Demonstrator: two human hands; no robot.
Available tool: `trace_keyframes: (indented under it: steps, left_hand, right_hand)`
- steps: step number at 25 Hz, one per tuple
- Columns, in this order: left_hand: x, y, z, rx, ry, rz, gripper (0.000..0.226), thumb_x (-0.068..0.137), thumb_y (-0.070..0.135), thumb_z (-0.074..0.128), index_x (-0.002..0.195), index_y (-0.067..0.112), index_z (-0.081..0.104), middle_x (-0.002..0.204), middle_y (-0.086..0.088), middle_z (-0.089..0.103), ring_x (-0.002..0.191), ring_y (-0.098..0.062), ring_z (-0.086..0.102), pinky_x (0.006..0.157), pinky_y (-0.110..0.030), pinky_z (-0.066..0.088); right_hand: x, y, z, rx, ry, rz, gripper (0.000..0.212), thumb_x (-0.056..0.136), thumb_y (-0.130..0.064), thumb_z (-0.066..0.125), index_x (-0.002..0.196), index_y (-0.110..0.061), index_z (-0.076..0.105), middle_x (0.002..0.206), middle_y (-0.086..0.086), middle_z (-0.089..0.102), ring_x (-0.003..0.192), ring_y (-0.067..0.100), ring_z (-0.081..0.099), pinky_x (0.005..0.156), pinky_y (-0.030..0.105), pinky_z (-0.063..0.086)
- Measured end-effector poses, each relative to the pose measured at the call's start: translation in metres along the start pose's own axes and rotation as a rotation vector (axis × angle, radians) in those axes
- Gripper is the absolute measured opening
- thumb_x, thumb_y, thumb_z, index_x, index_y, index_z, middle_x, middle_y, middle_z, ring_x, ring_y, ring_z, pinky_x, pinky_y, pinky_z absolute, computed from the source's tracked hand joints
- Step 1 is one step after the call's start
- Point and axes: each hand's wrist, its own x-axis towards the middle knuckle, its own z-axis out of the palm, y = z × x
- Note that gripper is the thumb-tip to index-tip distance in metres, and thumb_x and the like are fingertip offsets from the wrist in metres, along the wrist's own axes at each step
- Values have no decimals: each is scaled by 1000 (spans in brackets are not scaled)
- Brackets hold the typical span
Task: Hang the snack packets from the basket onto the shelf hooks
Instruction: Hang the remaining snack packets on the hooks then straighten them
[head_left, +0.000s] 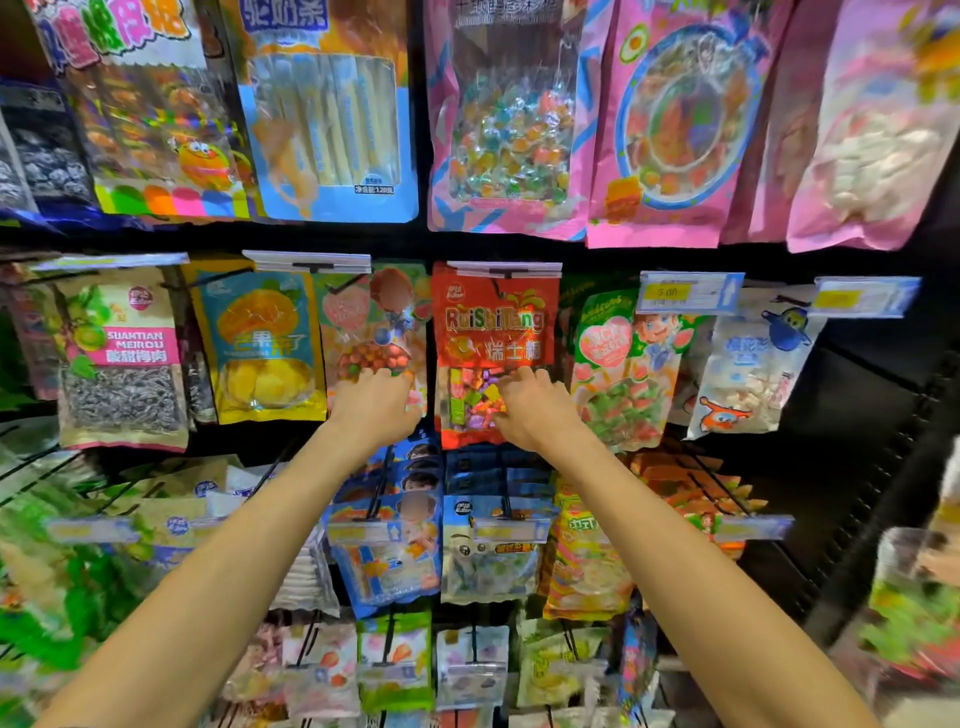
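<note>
A red snack packet (493, 332) with candy showing through its window hangs from a shelf hook (501, 275) in the middle row. My right hand (535, 410) lies against its lower half, fingertips touching the window. My left hand (374, 405) rests on the lower part of the neighbouring pink-and-orange packet (374, 322) to its left, fingers bent over the bag's bottom edge. Whether either hand truly grips a packet is unclear. The basket is out of view.
Rows of hanging packets fill the shelf: pink bags (675, 124) above, a yellow mango packet (265, 348) and a green packet (623, 364) beside my hands, blue packets (395, 551) on hooks below. Price tags (691, 293) jut out from the hook ends.
</note>
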Motion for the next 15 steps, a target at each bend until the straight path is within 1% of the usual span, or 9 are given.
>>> trace_keyframes:
  steps: [5, 7, 9, 11, 13, 15]
  left_hand:
    - [15, 4, 3, -82, -9, -13, 39, 98, 37, 41, 125, 10, 49, 121, -14, 55, 115, -34, 46, 83, -46, 48]
    - [24, 3, 2, -93, -21, -6, 39, 98, 37, 43, 125, 9, 48, 124, -16, 53, 117, -35, 44, 85, -47, 48]
    - [35, 3, 3, -118, -28, 0, 43, 98, 37, 44, 130, 8, 46, 129, -17, 52, 121, -37, 43, 92, -50, 45]
    - [44, 3, 4, -111, -15, 3, 47, 98, 37, 45, 134, 7, 43, 131, -16, 50, 122, -37, 43, 95, -51, 40]
    - [55, 3, 9, -106, 20, -3, 47, 97, 38, 45, 133, 8, 44, 132, -15, 51, 121, -36, 45, 94, -49, 41]
    - [66, 3, 16, -111, 61, 0, 47, 97, 42, 45, 130, 8, 45, 127, -15, 55, 118, -35, 49, 88, -46, 45]
  right_hand:
    - [15, 16, 5, 73, -9, 67, 46, 97, -36, 52, 132, -6, 47, 132, 18, 46, 122, 38, 44, 94, 47, 44]
    - [23, 24, 11, 111, -30, 131, 46, 97, -35, 53, 131, -4, 47, 129, 19, 49, 118, 38, 50, 92, 47, 46]
    - [31, 34, 15, 126, -50, 189, 44, 96, -31, 53, 130, -4, 46, 127, 19, 53, 112, 37, 56, 88, 44, 50]
    - [35, 40, 18, 159, -57, 252, 49, 96, -29, 52, 135, -2, 40, 127, 18, 55, 110, 37, 59, 87, 43, 52]
    - [39, 43, 19, 181, -65, 283, 59, 96, -32, 52, 141, 1, 33, 129, 19, 55, 113, 38, 58, 88, 43, 51]
    - [44, 46, 23, 177, -56, 293, 57, 97, -31, 52, 139, 3, 33, 129, 20, 55, 114, 38, 58, 89, 42, 51]
